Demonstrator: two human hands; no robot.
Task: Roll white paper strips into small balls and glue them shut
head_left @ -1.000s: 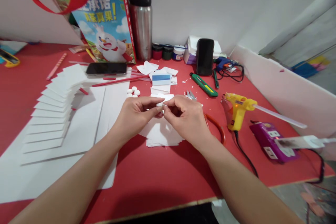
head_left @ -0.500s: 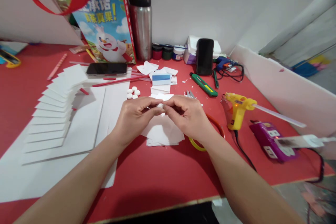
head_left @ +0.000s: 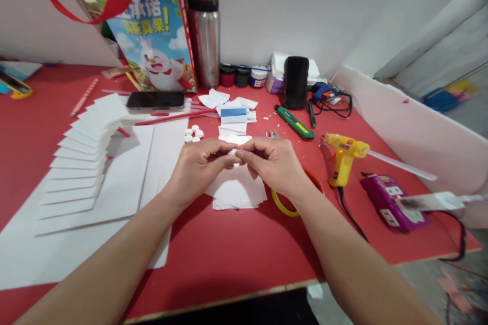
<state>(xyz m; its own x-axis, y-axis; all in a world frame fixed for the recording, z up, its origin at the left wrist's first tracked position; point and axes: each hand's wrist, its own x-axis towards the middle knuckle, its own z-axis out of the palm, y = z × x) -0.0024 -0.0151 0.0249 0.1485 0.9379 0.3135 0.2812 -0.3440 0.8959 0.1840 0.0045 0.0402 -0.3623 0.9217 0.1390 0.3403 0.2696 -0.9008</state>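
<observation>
A small white piece (head_left: 234,153), whose material I cannot make out, sits between the fingertips of both hands. My left hand (head_left: 200,165) pinches it from the left, thumb below and forefinger above. From the other side my right hand (head_left: 270,165) grips it with thumb and forefinger, other fingers curled under. Most of the piece is covered by fingers. Beneath the hands lies a stack of white paper sheets (head_left: 238,190). Several white round pieces (head_left: 195,133) are grouped just beyond my left hand. Scissors (head_left: 284,208) with yellow and orange handles lie partly under my right hand and wrist.
A fanned white stepped model (head_left: 74,177) stands at left. Behind are a phone (head_left: 155,100), steel flask (head_left: 205,35) and picture bag (head_left: 152,35). Rightward lie a green cutter (head_left: 295,123), yellow glue gun (head_left: 340,160) with a lit light, and purple power strip (head_left: 392,203).
My right hand's fingers have shifted slightly around the white piece, and a lower fingertip now shows beneath the thumb. Both hands remain in nearly the same place. The view has moved a little.
</observation>
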